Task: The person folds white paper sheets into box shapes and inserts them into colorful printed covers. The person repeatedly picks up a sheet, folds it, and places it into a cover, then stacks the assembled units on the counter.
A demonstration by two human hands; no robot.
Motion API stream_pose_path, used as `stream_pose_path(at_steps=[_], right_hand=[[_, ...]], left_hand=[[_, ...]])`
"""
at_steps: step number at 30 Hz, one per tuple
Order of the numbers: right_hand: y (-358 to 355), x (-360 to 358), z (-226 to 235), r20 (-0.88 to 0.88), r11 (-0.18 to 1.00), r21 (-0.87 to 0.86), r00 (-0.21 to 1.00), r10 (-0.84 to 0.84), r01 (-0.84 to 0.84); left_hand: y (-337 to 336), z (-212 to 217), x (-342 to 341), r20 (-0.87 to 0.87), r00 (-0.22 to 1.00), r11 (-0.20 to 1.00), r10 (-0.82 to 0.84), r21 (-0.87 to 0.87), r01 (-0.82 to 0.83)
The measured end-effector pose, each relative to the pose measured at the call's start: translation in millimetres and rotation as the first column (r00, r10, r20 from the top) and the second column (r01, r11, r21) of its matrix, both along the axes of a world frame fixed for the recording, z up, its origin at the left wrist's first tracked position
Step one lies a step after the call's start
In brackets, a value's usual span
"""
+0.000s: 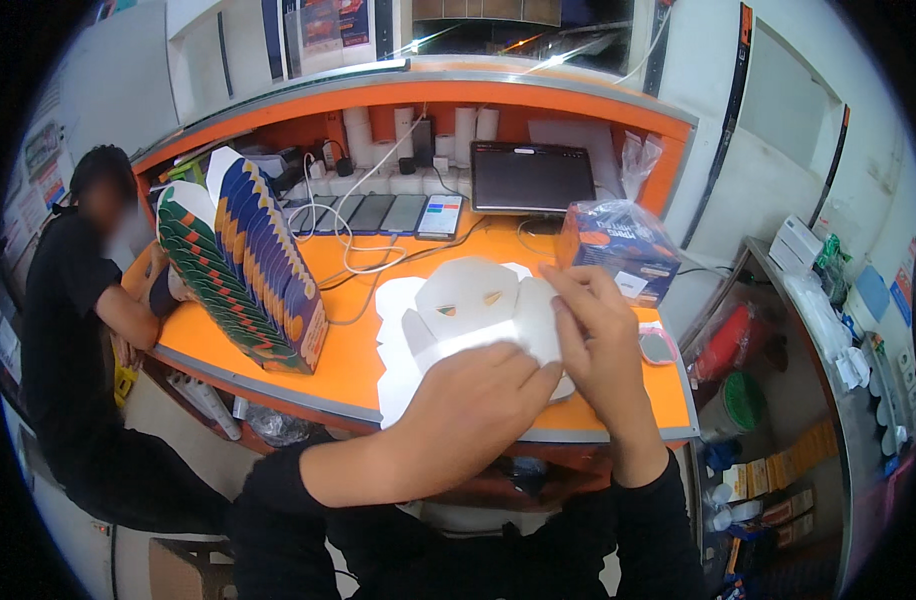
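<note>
A partly folded white cardboard food box [465, 284], with two small slots in its raised back panel, sits on the orange desk in front of me. My left hand [486, 405] lies across its near side, fingers curled down against the card; the fingertips are partly hidden. At the box's right side, my right hand [596, 335] pinches a side flap between thumb and fingers. Beneath the box, flat white card blanks [394, 385] with wavy edges stick out to the left.
Nested printed boxes [240, 265] stand in tall stacks at the left. Several phones [403, 214], cables and a dark monitor [534, 177] line the back. A plastic-wrapped package [620, 245] and a round grey-topped item [657, 346] sit right. A person [93, 330] sits far left.
</note>
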State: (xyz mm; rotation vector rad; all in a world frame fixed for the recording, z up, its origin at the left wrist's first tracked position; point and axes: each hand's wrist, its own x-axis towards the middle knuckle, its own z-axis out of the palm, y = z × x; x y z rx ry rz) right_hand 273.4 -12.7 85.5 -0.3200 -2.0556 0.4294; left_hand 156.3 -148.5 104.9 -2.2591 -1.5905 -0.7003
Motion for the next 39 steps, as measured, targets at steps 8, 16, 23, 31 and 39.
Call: stream_pose_path(at_steps=[8, 16, 23, 31, 39], right_hand=[[1.5, 17.4, -2.7, -0.179, 0.833, -0.404, 0.926, 0.332, -0.377], [-32.3, 3.9, -9.5, -0.07, 0.653, -0.538, 0.8, 0.595, -0.533], [-6.6, -1.2, 5.8, -0.095, 0.601, -0.685, 0.869, 0.486, -0.411], [-30.5, -134.4, 137.1, -0.477, 0.505, -0.363, 0.621, 0.622, -0.783], [-61.6, -199.4, 155.6, -0.047, 0.71, -0.393, 0.783, 0.62, -0.585]], left_hand=[[-15.4, -52.0, -38.4, 0.743, 0.667, 0.998, -0.048, 0.018, 0.052], [-36.6, -73.5, -59.9, 0.813, 0.578, 0.985, -0.076, -0.029, 0.17], [-86.3, -94.5, -151.5, 0.548, 0.712, 0.444, 0.439, 0.556, -0.702], [-79.1, -88.7, -151.8, 0.732, 0.535, 0.442, 0.421, 0.349, -0.826], [-74.6, -106.3, -111.9, 0.686, 0.544, 0.454, 0.483, 0.335, -0.825]])
